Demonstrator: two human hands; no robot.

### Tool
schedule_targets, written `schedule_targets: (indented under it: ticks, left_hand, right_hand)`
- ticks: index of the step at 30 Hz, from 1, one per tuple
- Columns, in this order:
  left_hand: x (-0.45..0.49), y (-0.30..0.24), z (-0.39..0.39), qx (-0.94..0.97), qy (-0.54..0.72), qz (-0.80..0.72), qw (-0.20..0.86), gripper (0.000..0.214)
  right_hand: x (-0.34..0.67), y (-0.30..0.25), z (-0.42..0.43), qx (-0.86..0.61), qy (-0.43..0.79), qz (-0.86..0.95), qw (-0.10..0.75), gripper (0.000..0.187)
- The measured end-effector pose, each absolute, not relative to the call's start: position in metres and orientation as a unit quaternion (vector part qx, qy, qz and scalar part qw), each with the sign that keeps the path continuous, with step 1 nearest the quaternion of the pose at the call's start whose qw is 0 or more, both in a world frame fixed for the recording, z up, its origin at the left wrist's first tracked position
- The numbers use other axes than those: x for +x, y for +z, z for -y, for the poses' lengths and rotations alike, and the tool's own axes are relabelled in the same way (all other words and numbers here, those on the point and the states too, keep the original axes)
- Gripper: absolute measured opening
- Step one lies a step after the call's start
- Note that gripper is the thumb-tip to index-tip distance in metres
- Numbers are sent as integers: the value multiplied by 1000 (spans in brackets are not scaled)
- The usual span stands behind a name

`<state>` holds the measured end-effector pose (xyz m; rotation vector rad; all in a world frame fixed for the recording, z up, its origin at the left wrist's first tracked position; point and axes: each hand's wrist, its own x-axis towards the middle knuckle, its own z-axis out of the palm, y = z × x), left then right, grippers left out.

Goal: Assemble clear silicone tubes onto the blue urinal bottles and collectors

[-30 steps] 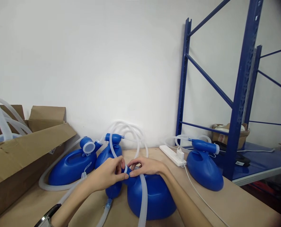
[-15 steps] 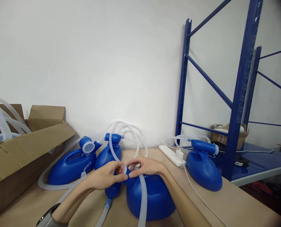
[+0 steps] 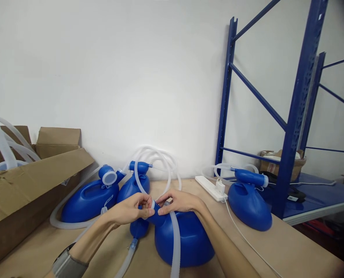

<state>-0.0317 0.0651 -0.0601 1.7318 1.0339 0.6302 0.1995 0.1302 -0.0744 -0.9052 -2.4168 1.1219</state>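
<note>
A blue plastic urinal bottle [image 3: 186, 245] rests on the brown table in front of me, its neck slanting up to the left. My left hand [image 3: 131, 209] is closed on the white cap [image 3: 153, 204] at the mouth of that neck, thumb and fingers pinching it. Fingers of my right hand [image 3: 179, 201] grip the neck just below the cap. A translucent hose [image 3: 175, 243] runs down across the front of the bottle. Under my left hand lies a blue hand-held receptacle [image 3: 138, 228] with a hose fitted to its lower end.
More blue urinal bottles stand at left [image 3: 87, 202], behind my left hand [image 3: 131, 185] and at right [image 3: 249, 204]. A cardboard box [image 3: 44, 170] holding hoses is at far left. A white power strip [image 3: 209, 188] lies near a blue metal rack [image 3: 293, 116].
Both hands keep nearly the same grip on the cap and neck. My left forearm has shifted slightly, showing more of the grey wristband. The view has moved a little.
</note>
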Motion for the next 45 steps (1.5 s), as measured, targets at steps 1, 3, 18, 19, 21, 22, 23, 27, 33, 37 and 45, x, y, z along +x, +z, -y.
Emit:
schedule_targets:
  ticks: [1, 3, 18, 19, 21, 22, 23, 27, 33, 37, 45]
  left_hand:
    - [-31, -59, -64, 708, 262, -428, 496, 45]
    - [-31, -58, -62, 703, 262, -434, 499, 45]
    - [-15, -57, -52, 649, 278, -556, 439, 50]
    - [-15, -60, -53, 653, 279, -556, 432, 52]
    - [-13, -62, -53, 663, 278, -548, 427, 54]
    - [-12, -62, -52, 665, 273, -548, 427, 53]
    - [-11, -61, -50, 664, 266, -554, 425, 51]
    - [-5, -50, -41, 665, 243, -578, 405, 39]
    - [-8, -54, -45, 673, 247, -559, 417, 40]
    - [-14, -61, -52, 669, 255, -536, 448, 48]
    - [-17, -60, -54, 656, 253, -539, 464, 49]
  right_hand:
    - [200, -74, -130, -318, 392, 848, 162, 63]
    - [200, -74, -130, -317, 392, 849, 158, 61]
    - [199, -78, -135, -305, 412, 844, 156, 58]
    - [199, -78, -136, -308, 410, 844, 158, 58]
    - [199, -79, -136, -315, 407, 843, 158, 59]
    - [199, -79, -136, -316, 407, 843, 158, 60]
    - [199, -79, -136, -315, 407, 843, 157, 61]
    - [199, -78, -135, -317, 411, 840, 159, 67]
    - [199, -77, -134, -321, 402, 843, 160, 66]
    - [201, -75, -132, -314, 392, 850, 159, 64]
    - [201, -77, -134, -307, 389, 853, 162, 59]
